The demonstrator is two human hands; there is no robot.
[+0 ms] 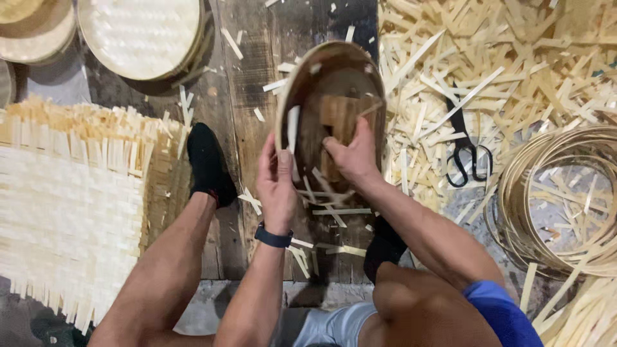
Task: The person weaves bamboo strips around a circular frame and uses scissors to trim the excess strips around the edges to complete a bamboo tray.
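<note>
Bamboo hoop [290, 96] — right hand [352, 154] hides its inside; left hand [276, 183] grips.

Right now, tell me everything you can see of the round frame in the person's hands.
The round frame is a shallow hoop of thin bent wood or bamboo, brownish, tilted up on edge over the dark plank floor so its open inside faces the camera. A flat wooden block sits inside it, with pale strips lying across and below. The left hand grips the near-left rim; the right hand reaches inside, fingers pressing against the block. Its underside cannot be seen.
</note>
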